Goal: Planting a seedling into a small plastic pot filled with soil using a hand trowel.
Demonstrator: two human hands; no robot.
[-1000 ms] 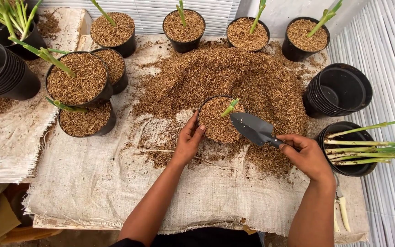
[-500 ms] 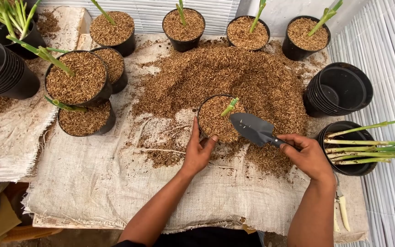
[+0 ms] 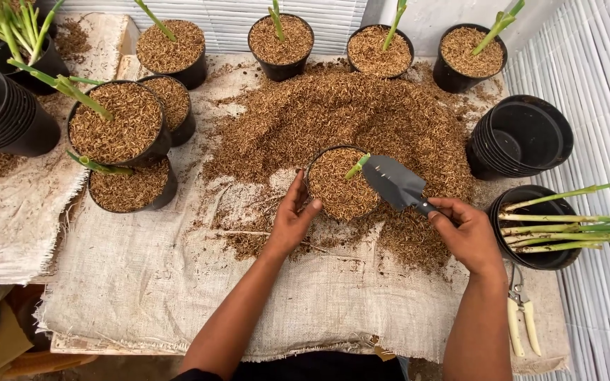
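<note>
- Forearms enter from the bottom edge of the frame, over a pale woven burlap sheet [image 3: 142, 282] that covers the work surface.
- Cream-handled pruning shears [image 3: 520, 321] lie at the lower right, on the sheet beside the right forearm.
- Right hand [image 3: 469, 236], right of centre, is curled around the handle of a dark grey metal hand trowel [image 3: 398, 183]; its blade points up and left, over the rim of the centre pot.
- Left hand [image 3: 292, 219], just left of centre, has fingers together and thumb apart, cupped against the near-left wall of a small black plastic pot [image 3: 340, 182] filled with brown husk.
- Short green cutting [image 3: 356, 166] stands tilted in that pot, just beside the trowel blade.
- Black pot of long green stalks [image 3: 566, 222] lies at the right edge, stalks pointing right.
- Loose mound of brown husk [image 3: 347, 113] spreads across the centre, behind and around the held pot.
- Stack of empty black pots [image 3: 520, 137] sits on its side at the upper right; another stack [image 3: 5, 113] at the upper left.
- Filled black pots with green cuttings [image 3: 114, 127] cluster at the left, and more [image 3: 379, 49] line the top edge.
</note>
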